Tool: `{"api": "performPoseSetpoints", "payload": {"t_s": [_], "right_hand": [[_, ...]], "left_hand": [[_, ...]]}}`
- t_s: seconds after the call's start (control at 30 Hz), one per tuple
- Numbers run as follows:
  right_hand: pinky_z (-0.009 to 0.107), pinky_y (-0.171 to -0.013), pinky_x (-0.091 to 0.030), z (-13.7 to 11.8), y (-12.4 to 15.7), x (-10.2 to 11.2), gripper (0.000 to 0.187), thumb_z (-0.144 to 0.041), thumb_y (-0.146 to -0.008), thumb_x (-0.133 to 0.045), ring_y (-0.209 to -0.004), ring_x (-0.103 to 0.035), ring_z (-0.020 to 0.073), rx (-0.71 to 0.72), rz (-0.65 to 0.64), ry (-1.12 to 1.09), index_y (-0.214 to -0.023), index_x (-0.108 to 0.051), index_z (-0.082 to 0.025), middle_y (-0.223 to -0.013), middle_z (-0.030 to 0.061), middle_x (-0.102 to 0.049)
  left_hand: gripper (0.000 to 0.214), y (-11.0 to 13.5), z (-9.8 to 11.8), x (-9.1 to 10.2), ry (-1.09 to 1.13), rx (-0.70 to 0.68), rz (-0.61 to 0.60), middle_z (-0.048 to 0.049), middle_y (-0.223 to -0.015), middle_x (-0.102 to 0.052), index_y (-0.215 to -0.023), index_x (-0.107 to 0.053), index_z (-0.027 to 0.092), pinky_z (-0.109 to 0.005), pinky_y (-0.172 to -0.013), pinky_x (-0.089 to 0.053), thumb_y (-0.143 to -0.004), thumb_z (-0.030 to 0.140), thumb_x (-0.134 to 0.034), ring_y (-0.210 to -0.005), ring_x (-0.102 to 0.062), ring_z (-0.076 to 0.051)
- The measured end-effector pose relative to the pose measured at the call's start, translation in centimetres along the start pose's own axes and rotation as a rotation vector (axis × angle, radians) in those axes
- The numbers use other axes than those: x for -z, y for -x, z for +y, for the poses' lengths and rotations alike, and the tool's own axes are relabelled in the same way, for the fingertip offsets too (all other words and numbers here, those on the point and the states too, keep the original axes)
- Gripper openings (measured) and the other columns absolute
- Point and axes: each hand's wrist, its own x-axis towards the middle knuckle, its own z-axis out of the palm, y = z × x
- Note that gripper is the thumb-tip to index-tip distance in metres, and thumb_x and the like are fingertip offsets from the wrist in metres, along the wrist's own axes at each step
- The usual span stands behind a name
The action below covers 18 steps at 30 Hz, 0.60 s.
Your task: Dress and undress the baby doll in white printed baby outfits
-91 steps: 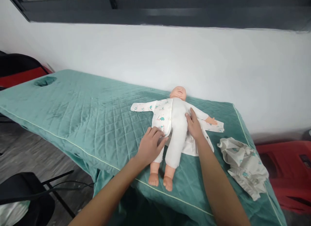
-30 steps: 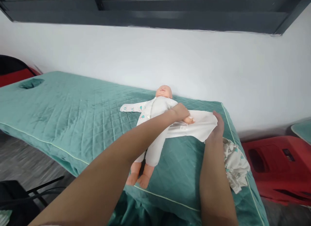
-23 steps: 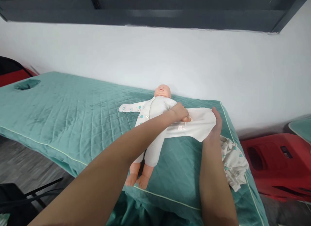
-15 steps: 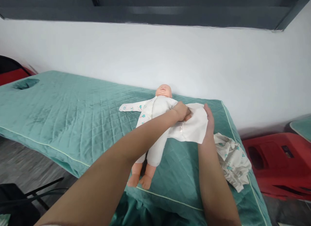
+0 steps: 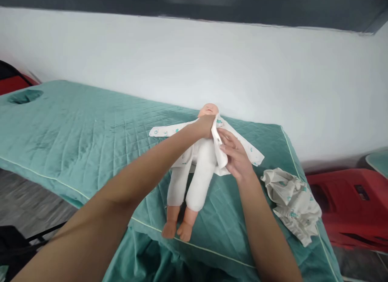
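A baby doll point(image 5: 202, 179) lies face up on the green quilted bed, its head by the wall and its bare feet toward me. It wears a white printed baby shirt point(image 5: 251, 150) with open front and both sleeves spread sideways. My left hand point(image 5: 207, 125) is at the doll's upper chest, its fingers hidden behind the raised front flap. On the flap's outer edge, my right hand point(image 5: 235, 152) has its fingers bent around the cloth. Small snaps show along that edge. White cloth covers the doll's legs.
Crumpled printed cloth point(image 5: 294, 205) lies on the bed point(image 5: 91, 140) to the right, near its edge. Beyond that edge stands a red plastic object point(image 5: 348, 201). A white wall point(image 5: 169, 59) runs behind the bed. The bed has a hole point(image 5: 26, 96) at the far left.
The right shirt front, earlier spread out to the right, now stands folded up toward the chest. Both hands have moved left, and the right sleeve now lies stretched out.
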Motion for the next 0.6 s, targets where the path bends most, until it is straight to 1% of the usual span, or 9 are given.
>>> {"api": "performPoseSetpoints", "payload": {"t_s": [0.07, 0.2, 0.23, 0.27, 0.3, 0.37, 0.4, 0.53, 0.6], "right_hand": [[0.035, -0.091, -0.057, 0.4, 0.1, -0.5, 0.054, -0.032, -0.071, -0.082, -0.111, -0.065, 0.0219, -0.016, -0.047, 0.034, -0.122, -0.066, -0.032, -0.145, 0.0008, -0.058], [0.028, -0.071, -0.057, 1.1, 0.3, -0.9, 0.053, -0.031, -0.074, -0.081, -0.084, -0.061, 0.0132, -0.066, -0.105, 0.128, -0.124, -0.066, -0.035, -0.151, -0.0012, -0.052], [0.027, -0.068, -0.056, 1.2, 0.3, -0.9, 0.052, -0.031, -0.075, -0.081, -0.080, -0.059, 0.0121, -0.074, -0.112, 0.143, -0.124, -0.066, -0.036, -0.151, -0.0016, -0.052], [0.027, -0.068, -0.056, 1.3, 0.3, -0.9, 0.051, -0.031, -0.076, -0.081, -0.079, -0.058, 0.0115, -0.081, -0.118, 0.152, -0.124, -0.066, -0.036, -0.151, -0.0019, -0.052], [0.027, -0.068, -0.057, 1.3, 0.4, -0.9, 0.050, -0.030, -0.076, -0.081, -0.078, -0.058, 0.0112, -0.085, -0.123, 0.155, -0.123, -0.066, -0.036, -0.151, -0.0022, -0.052], [0.028, -0.072, -0.057, 1.2, 0.5, -0.9, 0.048, -0.030, -0.077, -0.081, -0.082, -0.061, 0.0120, -0.091, -0.141, 0.154, -0.123, -0.067, -0.036, -0.150, -0.0025, -0.053], [0.029, -0.075, -0.057, 1.1, 0.6, -0.9, 0.048, -0.029, -0.078, -0.081, -0.087, -0.063, 0.0132, -0.095, -0.155, 0.155, -0.123, -0.067, -0.037, -0.150, -0.0025, -0.053], [0.033, -0.084, -0.057, 0.6, 0.8, -0.6, 0.038, -0.030, -0.084, -0.076, -0.103, -0.067, 0.0182, -0.079, -0.226, 0.165, -0.121, -0.067, -0.035, -0.146, 0.0005, -0.057], [0.036, -0.088, -0.056, 0.5, 0.9, -0.2, 0.030, -0.032, -0.088, -0.072, -0.109, -0.068, 0.0203, -0.021, -0.193, 0.163, -0.118, -0.068, -0.033, -0.142, 0.0024, -0.061]], "left_hand": [[0.016, 1.4, -0.8, 0.8, 0.032, 0.009, 0.027, -0.0049, -0.083, -0.070, -0.086, -0.069, 0.017, -0.027, -0.070, -0.042, -0.079, 0.030, -0.065, -0.076, -0.063, -0.019], [0.040, 3.1, -1.4, 1.5, 0.305, 0.108, 0.196, -0.0052, -0.092, -0.070, -0.093, -0.068, 0.017, -0.028, -0.074, -0.043, -0.099, 0.040, -0.035, -0.085, -0.063, -0.018], [0.042, 3.2, -1.4, 1.6, 0.389, 0.117, 0.201, -0.0045, -0.094, -0.070, -0.098, -0.068, 0.018, -0.027, -0.076, -0.044, -0.099, 0.043, -0.034, -0.087, -0.063, -0.018], [0.039, 3.3, -1.5, 1.6, 0.456, 0.114, 0.183, -0.0035, -0.096, -0.070, -0.104, -0.068, 0.019, -0.027, -0.077, -0.045, -0.097, 0.046, -0.040, -0.088, -0.063, -0.017], [0.035, 3.3, -1.5, 1.5, 0.502, 0.101, 0.155, -0.0025, -0.097, -0.070, -0.109, -0.067, 0.020, -0.027, -0.078, -0.045, -0.093, 0.046, -0.050, -0.087, -0.063, -0.017], [0.036, 3.1, -1.7, 1.2, 0.550, 0.097, 0.137, -0.0013, -0.094, -0.069, -0.115, -0.066, 0.020, -0.027, -0.078, -0.046, -0.083, 0.037, -0.065, -0.085, -0.062, -0.016], [0.036, 2.9, -1.8, 0.9, 0.562, 0.111, 0.163, -0.0012, -0.092, -0.068, -0.115, -0.066, 0.019, -0.027, -0.078, -0.046, -0.081, 0.031, -0.066, -0.084, -0.062, -0.015], [0.028, 2.5, -2.5, -0.4, 0.571, 0.222, 0.373, -0.0030, -0.094, -0.069, -0.107, -0.066, 0.016, -0.030, -0.087, -0.049, -0.080, 0.014, -0.058, -0.089, -0.064, -0.016], [0.029, 2.5, -3.0, -1.0, 0.551, 0.266, 0.452, -0.0046, -0.103, -0.070, -0.105, -0.065, 0.017, -0.032, -0.093, -0.049, -0.079, 0.010, -0.056, -0.098, -0.064, -0.017]]}}
